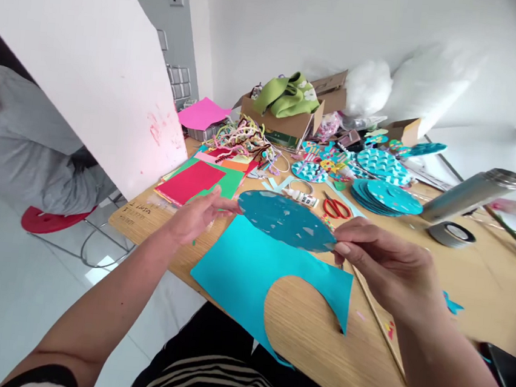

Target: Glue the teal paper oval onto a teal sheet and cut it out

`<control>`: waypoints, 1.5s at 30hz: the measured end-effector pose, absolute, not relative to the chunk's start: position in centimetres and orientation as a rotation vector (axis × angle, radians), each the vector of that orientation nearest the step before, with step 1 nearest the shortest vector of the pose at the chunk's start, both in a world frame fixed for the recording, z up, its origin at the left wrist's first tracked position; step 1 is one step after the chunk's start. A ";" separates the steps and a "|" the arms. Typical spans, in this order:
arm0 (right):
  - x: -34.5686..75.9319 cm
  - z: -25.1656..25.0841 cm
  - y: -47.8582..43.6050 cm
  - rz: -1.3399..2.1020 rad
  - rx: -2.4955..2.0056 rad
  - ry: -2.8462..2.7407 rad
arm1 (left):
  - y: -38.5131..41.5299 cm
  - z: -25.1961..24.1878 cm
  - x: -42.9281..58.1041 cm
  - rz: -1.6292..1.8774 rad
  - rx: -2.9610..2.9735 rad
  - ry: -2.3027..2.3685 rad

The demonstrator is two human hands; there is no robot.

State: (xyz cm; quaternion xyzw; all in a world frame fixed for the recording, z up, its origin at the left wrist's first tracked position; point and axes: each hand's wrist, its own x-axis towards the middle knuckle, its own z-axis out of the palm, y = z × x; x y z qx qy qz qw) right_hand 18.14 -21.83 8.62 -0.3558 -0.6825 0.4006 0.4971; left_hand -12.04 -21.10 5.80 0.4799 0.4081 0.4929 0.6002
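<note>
A round blue disc [283,220], seemingly paper or card with pale torn patches on its surface, is held level above the table between my two hands. My right hand [383,260] pinches its right edge between thumb and fingers. At the opposite edge, my left hand [198,215] supports the disc with its fingertips, the thumb raised. Beneath lies a turquoise sheet [236,270] with a large round cut-out at its front side. Red-handled scissors [336,207] and a white glue bottle [302,196] lie just behind the disc.
Coloured paper sheets [195,181] lie at the left. Stacked blue discs [385,196], a tape roll [452,234] and a leaning steel flask [472,196] are at the right. A thin stick [378,320] lies near my right forearm. A white board [92,68] stands left, with another person [30,141] behind.
</note>
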 end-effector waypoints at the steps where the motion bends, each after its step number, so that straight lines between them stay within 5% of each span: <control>1: 18.2 8.9 -21.8 0.942 -0.857 -1.700 | -21.0 5.8 -12.2 1.148 1.096 0.933; 29: 17.3 1.0 -22.3 0.493 -0.760 -2.255 | -25.2 0.4 -15.2 1.174 1.493 1.174; 45: 17.1 -2.3 -21.8 0.571 -0.795 -2.444 | -27.9 -1.9 -15.1 1.052 1.927 1.348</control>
